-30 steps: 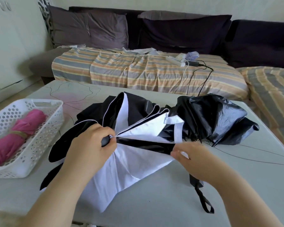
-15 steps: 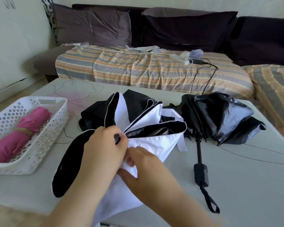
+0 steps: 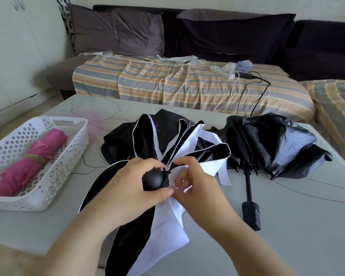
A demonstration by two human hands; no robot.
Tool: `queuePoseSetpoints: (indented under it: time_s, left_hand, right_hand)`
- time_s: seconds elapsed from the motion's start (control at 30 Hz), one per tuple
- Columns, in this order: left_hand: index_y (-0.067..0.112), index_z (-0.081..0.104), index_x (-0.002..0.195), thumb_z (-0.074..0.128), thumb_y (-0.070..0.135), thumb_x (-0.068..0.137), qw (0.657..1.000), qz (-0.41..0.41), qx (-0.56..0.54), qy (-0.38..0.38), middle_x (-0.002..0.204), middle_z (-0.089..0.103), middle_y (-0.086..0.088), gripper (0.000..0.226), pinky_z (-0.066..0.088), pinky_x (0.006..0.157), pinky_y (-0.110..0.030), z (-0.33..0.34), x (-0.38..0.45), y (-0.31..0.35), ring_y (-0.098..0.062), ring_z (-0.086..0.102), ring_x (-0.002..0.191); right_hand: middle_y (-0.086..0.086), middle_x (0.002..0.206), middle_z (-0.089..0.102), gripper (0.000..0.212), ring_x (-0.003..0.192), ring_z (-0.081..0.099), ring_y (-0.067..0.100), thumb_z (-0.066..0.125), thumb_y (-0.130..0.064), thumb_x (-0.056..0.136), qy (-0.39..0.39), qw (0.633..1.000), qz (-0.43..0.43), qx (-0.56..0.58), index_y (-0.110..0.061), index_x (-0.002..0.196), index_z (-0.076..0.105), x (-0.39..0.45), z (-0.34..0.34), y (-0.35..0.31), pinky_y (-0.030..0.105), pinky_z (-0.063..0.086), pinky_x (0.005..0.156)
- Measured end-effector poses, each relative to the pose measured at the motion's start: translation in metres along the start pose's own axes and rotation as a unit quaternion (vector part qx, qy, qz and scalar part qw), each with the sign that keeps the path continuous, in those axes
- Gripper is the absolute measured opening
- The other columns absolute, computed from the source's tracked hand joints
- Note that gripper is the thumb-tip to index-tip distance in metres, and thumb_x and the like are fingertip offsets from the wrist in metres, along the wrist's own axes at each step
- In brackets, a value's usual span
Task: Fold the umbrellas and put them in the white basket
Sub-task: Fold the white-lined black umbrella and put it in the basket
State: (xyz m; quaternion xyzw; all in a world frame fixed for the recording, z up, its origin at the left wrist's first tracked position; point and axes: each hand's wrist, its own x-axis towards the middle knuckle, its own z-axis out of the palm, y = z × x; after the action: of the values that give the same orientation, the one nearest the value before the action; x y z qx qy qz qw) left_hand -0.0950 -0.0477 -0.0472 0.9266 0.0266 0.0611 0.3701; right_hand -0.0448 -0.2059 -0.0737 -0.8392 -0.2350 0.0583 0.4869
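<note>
The black knob [image 3: 154,179] is now being exposed in the left hand [image 3: 135,188]; white panels [image 3: 189,172] are being pinched by the right hand [image 3: 195,188]; loosely gathered pleats may be slipping free, spoiling the black-and-white umbrella's [image 3: 167,136] fold.

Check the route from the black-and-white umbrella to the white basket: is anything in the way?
Nothing visible blocks it. The black-and-white umbrella lies beside the white basket, with bare table between them. A pink umbrella already fills part of the basket.
</note>
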Motion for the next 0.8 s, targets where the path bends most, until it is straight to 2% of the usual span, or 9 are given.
queuePoseSetpoints:
  time_s: [0.07, 0.13, 0.27, 0.4, 0.53, 0.6, 0.7, 0.8]
  left_hand:
    - [0.051, 0.048, 0.102, 0.074, 0.04, 0.074, 1.0, 0.009, 0.001, 0.01, 0.107, 0.05, 0.022, 0.039, 0.027, 0.073, 0.006, 0.002, 0.0, 0.0, 0.025, 0.035, 0.1]
    - [0.052, 0.049, 0.1, 0.075, 0.038, 0.074, 1.0, 0.012, -0.002, 0.017, 0.106, 0.051, 0.02, 0.039, 0.028, 0.074, 0.005, 0.003, 0.0, 0.001, 0.023, 0.036, 0.1]
    - [0.052, 0.049, 0.092, 0.079, 0.038, 0.069, 0.999, 0.013, -0.011, 0.037, 0.1, 0.052, 0.02, 0.04, 0.029, 0.072, 0.005, 0.006, -0.001, 0.002, 0.022, 0.039, 0.097]
    - [0.05, 0.058, 0.095, 0.083, 0.029, 0.066, 0.997, 0.039, -0.028, 0.068, 0.096, 0.057, 0.016, 0.043, 0.034, 0.077, 0.0, 0.011, 0.002, -0.003, 0.009, 0.049, 0.099]
    - [0.039, 0.068, 0.081, 0.079, 0.01, 0.067, 0.992, 0.051, -0.035, 0.108, 0.086, 0.059, 0.012, 0.034, 0.043, 0.071, -0.013, 0.015, 0.005, -0.007, -0.003, 0.057, 0.087]
    - [0.035, 0.067, 0.078, 0.076, 0.006, 0.067, 0.992, 0.043, -0.023, 0.12, 0.083, 0.059, 0.01, 0.032, 0.043, 0.069, -0.014, 0.016, 0.006, -0.006, -0.004, 0.056, 0.085]
    - [0.029, 0.066, 0.079, 0.076, 0.006, 0.068, 0.991, 0.04, -0.016, 0.129, 0.083, 0.06, 0.008, 0.027, 0.042, 0.069, -0.012, 0.018, 0.006, -0.005, -0.003, 0.055, 0.085]
    - [0.03, 0.066, 0.08, 0.076, 0.007, 0.07, 0.992, 0.039, -0.026, 0.119, 0.085, 0.059, 0.01, 0.028, 0.041, 0.069, -0.008, 0.017, 0.004, -0.006, 0.0, 0.054, 0.086]
  right_hand:
    - [-0.012, 0.08, 0.056, 0.048, 0.073, 0.052, 0.001, 0.068, -0.013, 0.082, -0.012, 1.0, -0.005, -0.002, -0.041, 0.116, 0.048, 0.0, 0.0, -0.002, 0.011, 0.044, 0.069]
    - [-0.013, 0.08, 0.056, 0.046, 0.078, 0.052, 0.001, 0.069, -0.009, 0.082, -0.015, 0.999, -0.022, -0.025, -0.031, 0.121, 0.057, 0.0, 0.0, -0.004, 0.011, 0.043, 0.072]
    - [-0.014, 0.081, 0.058, 0.042, 0.082, 0.054, 0.004, 0.067, -0.001, 0.082, -0.021, 0.999, -0.024, -0.008, -0.024, 0.117, 0.065, -0.001, -0.004, -0.004, 0.009, 0.044, 0.073]
    - [-0.01, 0.084, 0.063, 0.037, 0.076, 0.06, 0.004, 0.065, 0.0, 0.085, -0.039, 0.998, -0.016, 0.047, -0.029, 0.108, 0.066, -0.003, -0.003, -0.005, 0.011, 0.048, 0.073]
    - [-0.011, 0.086, 0.066, 0.046, 0.081, 0.065, 0.001, 0.053, 0.005, 0.088, -0.068, 0.994, -0.002, 0.084, -0.038, 0.101, 0.062, -0.006, -0.005, -0.007, 0.01, 0.049, 0.077]
    - [-0.015, 0.078, 0.065, 0.036, 0.077, 0.064, 0.002, 0.055, 0.0, 0.088, -0.042, 0.998, -0.003, 0.048, -0.031, 0.104, 0.065, -0.006, -0.008, -0.008, 0.011, 0.048, 0.072]
    - [-0.012, 0.064, 0.056, 0.019, 0.061, 0.053, 0.002, 0.069, -0.01, 0.082, 0.055, 0.998, -0.016, 0.022, -0.027, 0.087, 0.061, -0.006, -0.022, -0.013, 0.01, 0.041, 0.062]
    - [-0.006, 0.064, 0.06, 0.015, 0.06, 0.056, 0.005, 0.074, -0.02, 0.08, 0.036, 0.999, 0.007, 0.009, -0.023, 0.076, 0.06, -0.008, -0.033, -0.017, 0.012, 0.044, 0.059]
